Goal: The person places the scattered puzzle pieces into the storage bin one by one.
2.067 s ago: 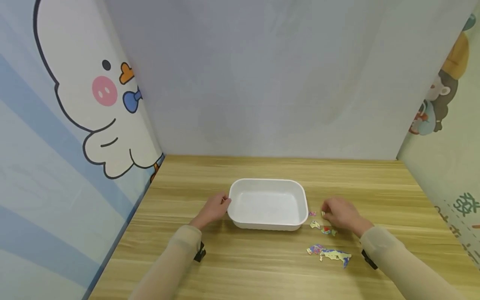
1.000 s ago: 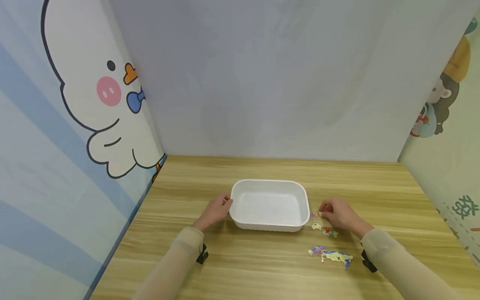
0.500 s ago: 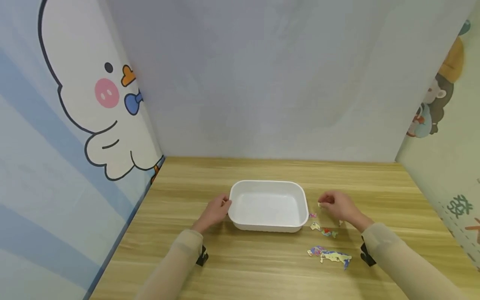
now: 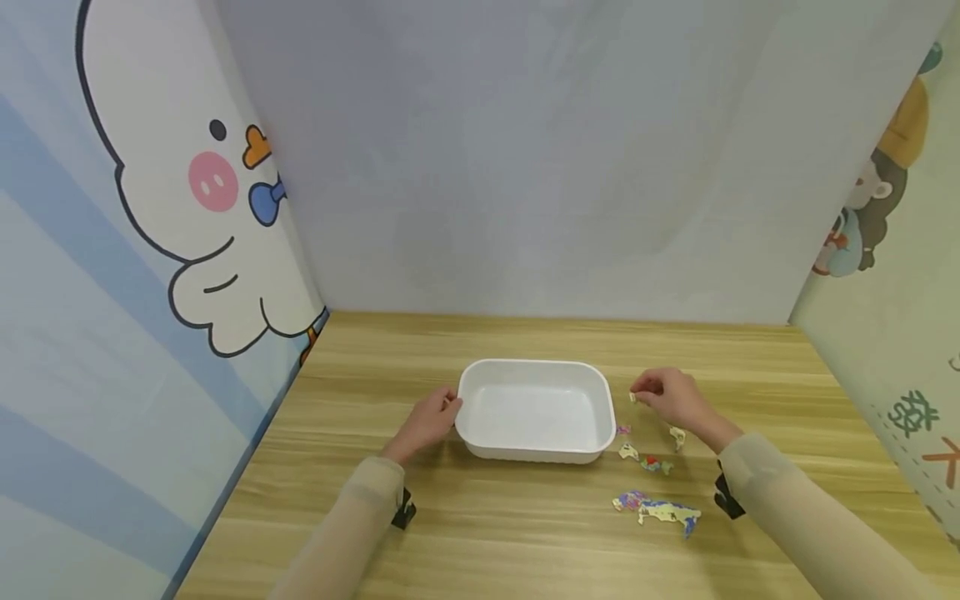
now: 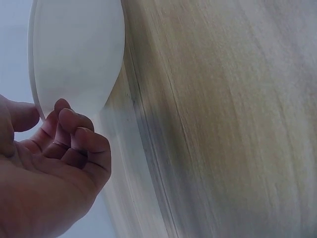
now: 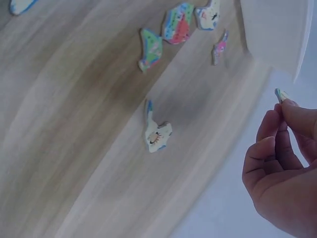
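My left hand (image 4: 432, 419) grips the left rim of a white plastic basin (image 4: 536, 456), thumb and fingers on the edge, as the left wrist view shows. Its inside is bare. To the right of the basin, my right hand (image 4: 672, 398) pinches a small cream and blue puzzle piece (image 6: 281, 94) between thumb and fingertip, above the table. Under that hand lies another cream puzzle piece (image 4: 678, 437). Closer to the basin lie a pink piece (image 4: 624, 430), a cream piece (image 4: 628, 452), a red and blue piece (image 4: 650, 464) and a green piece (image 4: 666, 468).
A larger, map-like cream, blue and purple puzzle part (image 4: 663, 512) lies nearer the front, right of the basin. The wood-grain table (image 4: 465, 533) meets a plain grey backdrop (image 4: 525, 167) at its far edge. Printed panels stand at both sides.
My right hand has moved up and slightly left, lifting the small piece off the table. The cream piece below it has come into view. My left hand keeps its hold on the basin.
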Demonstrator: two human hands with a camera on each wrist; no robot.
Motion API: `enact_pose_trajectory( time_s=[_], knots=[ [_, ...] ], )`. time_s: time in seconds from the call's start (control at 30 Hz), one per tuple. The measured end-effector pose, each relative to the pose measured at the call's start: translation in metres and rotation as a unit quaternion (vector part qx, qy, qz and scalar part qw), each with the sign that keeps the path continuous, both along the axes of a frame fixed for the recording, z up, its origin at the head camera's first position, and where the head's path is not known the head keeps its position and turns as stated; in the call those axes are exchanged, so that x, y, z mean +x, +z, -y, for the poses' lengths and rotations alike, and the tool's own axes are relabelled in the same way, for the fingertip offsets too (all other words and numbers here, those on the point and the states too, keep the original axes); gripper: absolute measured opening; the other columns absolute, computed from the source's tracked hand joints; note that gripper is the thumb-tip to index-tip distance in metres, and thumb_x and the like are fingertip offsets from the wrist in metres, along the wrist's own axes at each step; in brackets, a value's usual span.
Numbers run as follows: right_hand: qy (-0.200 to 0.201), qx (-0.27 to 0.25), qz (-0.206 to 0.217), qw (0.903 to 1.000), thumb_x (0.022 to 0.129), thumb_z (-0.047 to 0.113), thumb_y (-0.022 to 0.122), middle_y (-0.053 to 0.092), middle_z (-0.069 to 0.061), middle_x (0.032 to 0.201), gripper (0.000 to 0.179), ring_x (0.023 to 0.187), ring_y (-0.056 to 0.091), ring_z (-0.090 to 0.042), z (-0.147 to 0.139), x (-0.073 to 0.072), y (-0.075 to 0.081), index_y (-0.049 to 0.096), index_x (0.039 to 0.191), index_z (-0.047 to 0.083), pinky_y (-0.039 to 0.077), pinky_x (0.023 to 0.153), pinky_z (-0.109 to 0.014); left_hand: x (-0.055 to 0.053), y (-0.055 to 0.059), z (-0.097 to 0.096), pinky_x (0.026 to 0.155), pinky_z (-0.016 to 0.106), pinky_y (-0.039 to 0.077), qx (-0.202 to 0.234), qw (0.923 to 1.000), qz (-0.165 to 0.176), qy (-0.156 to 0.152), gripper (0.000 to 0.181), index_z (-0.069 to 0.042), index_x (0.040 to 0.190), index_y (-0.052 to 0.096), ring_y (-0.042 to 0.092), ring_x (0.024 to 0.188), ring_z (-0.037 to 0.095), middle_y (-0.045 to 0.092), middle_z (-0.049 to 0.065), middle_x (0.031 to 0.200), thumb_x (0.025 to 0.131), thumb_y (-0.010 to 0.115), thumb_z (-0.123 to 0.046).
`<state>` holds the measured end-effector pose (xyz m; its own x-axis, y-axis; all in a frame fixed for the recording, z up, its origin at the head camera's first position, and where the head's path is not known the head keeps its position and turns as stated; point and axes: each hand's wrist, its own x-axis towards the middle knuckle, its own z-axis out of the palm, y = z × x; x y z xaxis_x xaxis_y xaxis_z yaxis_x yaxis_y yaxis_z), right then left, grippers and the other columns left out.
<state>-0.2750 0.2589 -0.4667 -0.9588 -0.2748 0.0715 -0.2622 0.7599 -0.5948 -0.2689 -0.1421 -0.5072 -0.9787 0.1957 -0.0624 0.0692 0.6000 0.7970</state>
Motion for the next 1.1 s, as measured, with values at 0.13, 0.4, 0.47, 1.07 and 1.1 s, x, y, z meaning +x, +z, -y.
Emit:
enact_pose_trajectory(
  time_s=[0.13, 0.4, 0.47, 1.07, 1.1],
  knots=[
    [0.0, 0.0, -0.001, 1.0, 0.091, 0.005, 0.064, 0.067, -0.009, 0.089, 0.008, 0.082, 0.062, -0.027, 0.003, -0.001, 0.004, 0.068, 0.095, 0.001, 0.051, 0.07, -0.042, 0.001, 0.0, 0.0, 0.055, 0.03, 0.042, -0.001, 1.0, -0.004, -0.001, 0.017, -0.003, 0.096, 0.055, 0.05, 0.064, 0.018, 0.055, 0.005, 0.076, 0.099, 0.048, -0.019],
    [-0.004, 0.002, 0.012, 0.9999, 0.092, 0.005, 0.062, 0.066, -0.01, 0.091, 0.01, 0.086, 0.061, -0.028, 0.017, -0.007, 0.011, 0.067, 0.097, -0.001, 0.05, 0.074, -0.042, 0.001, -0.002, 0.0, 0.058, 0.03, 0.043, -0.005, 0.9999, -0.006, -0.008, 0.017, -0.003, 0.097, 0.056, 0.051, 0.068, 0.018, 0.056, 0.005, 0.079, 0.099, 0.047, -0.017],
    [-0.004, 0.005, 0.013, 0.9999, 0.092, 0.005, 0.061, 0.066, -0.011, 0.093, 0.012, 0.088, 0.061, -0.029, 0.02, -0.009, 0.013, 0.067, 0.1, -0.002, 0.05, 0.075, -0.042, 0.002, 0.0, 0.0, 0.058, 0.03, 0.042, -0.004, 1.0, -0.004, -0.005, 0.017, -0.003, 0.097, 0.055, 0.051, 0.068, 0.018, 0.055, 0.005, 0.078, 0.1, 0.047, -0.018],
    [0.021, 0.012, -0.003, 0.9997, 0.089, 0.004, 0.064, 0.068, -0.008, 0.088, 0.01, 0.08, 0.061, -0.022, 0.052, -0.024, 0.028, 0.071, 0.095, 0.0, 0.05, 0.07, -0.037, 0.002, 0.006, 0.0, 0.059, 0.031, 0.041, -0.005, 1.0, -0.005, -0.006, 0.016, -0.004, 0.094, 0.055, 0.05, 0.068, 0.019, 0.054, 0.005, 0.077, 0.099, 0.047, -0.017],
    [0.024, 0.011, -0.003, 0.9997, 0.089, 0.004, 0.064, 0.068, -0.008, 0.088, 0.01, 0.079, 0.061, -0.022, 0.054, -0.024, 0.03, 0.07, 0.095, 0.0, 0.05, 0.07, -0.037, 0.002, 0.006, 0.0, 0.059, 0.031, 0.041, -0.004, 1.0, -0.006, -0.006, 0.016, -0.003, 0.094, 0.055, 0.05, 0.068, 0.019, 0.054, 0.005, 0.078, 0.099, 0.047, -0.017]
  ],
)
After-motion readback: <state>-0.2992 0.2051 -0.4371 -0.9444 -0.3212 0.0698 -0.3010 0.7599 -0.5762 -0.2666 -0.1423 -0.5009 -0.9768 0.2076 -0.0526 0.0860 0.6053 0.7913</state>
